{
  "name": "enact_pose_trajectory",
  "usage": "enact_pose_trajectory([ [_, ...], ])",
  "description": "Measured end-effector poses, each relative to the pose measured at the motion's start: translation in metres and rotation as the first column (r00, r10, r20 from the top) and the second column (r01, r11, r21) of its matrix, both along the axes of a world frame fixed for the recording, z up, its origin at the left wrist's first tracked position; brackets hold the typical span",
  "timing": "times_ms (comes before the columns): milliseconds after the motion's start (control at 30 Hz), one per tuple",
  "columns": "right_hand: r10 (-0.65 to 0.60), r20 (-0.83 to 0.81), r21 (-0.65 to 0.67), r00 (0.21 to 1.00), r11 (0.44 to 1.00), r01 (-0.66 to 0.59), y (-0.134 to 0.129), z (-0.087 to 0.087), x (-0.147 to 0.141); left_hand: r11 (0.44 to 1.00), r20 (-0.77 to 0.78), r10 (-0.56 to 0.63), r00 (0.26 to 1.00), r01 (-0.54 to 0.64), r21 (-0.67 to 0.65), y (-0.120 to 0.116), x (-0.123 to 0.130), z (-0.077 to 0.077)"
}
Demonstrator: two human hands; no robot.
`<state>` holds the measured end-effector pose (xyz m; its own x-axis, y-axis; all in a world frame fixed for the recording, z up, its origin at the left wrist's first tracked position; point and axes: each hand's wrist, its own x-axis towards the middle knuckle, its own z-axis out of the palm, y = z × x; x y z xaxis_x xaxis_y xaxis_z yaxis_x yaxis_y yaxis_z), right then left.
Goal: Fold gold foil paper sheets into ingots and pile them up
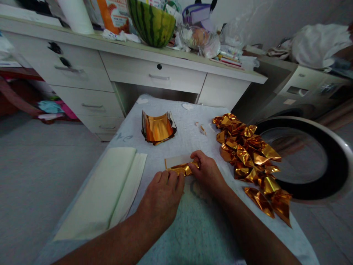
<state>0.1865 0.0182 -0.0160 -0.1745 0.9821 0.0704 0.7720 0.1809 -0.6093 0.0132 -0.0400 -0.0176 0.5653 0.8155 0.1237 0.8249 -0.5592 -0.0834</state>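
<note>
A gold foil sheet (179,169), partly rolled or folded, lies in front of me on the cloth-covered table (204,235), a pale strip showing along its far side. My left hand (165,195) rests on its near left edge with fingers bent down and close together. At its right end my right hand (205,171) pinches the foil between thumb and fingers. Beyond it stands a curved stack of gold foil sheets (158,127). Several folded gold foil pieces (248,151) are heaped at the right. Folded pale paper (102,187) lies at the left.
A small scrap (202,129) lies past my hands. Behind the table is a white desk (154,75) with a cut watermelon (151,24) and plastic bags on top. A washing machine (299,86) stands at the right, its round door (335,158) open beside the table.
</note>
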Motion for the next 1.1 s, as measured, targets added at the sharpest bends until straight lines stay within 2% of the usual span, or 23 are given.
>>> enact_pose_trajectory([
  [133, 0.007, -0.048, -0.022, 0.999, 1.000, -0.008, 0.000, 0.001, 0.004, 1.000, -0.046, 0.027, 0.999, -0.027, 0.010, -0.003, 0.001, -0.003],
  [467, 0.010, -0.003, -0.030, 1.000, 0.999, -0.011, 0.001, 0.002, 0.003, 0.999, -0.081, 0.033, 0.996, -0.034, -0.014, -0.011, 0.002, -0.004],
  [633, 0.000, -0.035, -0.072, 0.999, 0.997, -0.003, 0.001, 0.003, 0.004, 1.000, -0.071, -0.025, 0.997, 0.024, -0.017, -0.011, 0.003, -0.004],
  [833, 0.019, -0.077, -0.074, 0.997, 0.997, -0.025, 0.001, 0.004, 0.005, 1.000, -0.042, -0.002, 0.999, 0.002, -0.017, -0.014, 0.004, -0.009],
  [1100, -0.008, 0.033, -0.083, 0.999, 0.996, 0.011, 0.001, 0.003, 0.006, 0.998, -0.053, -0.002, 0.999, 0.006, 0.067, -0.016, 0.005, -0.009],
])
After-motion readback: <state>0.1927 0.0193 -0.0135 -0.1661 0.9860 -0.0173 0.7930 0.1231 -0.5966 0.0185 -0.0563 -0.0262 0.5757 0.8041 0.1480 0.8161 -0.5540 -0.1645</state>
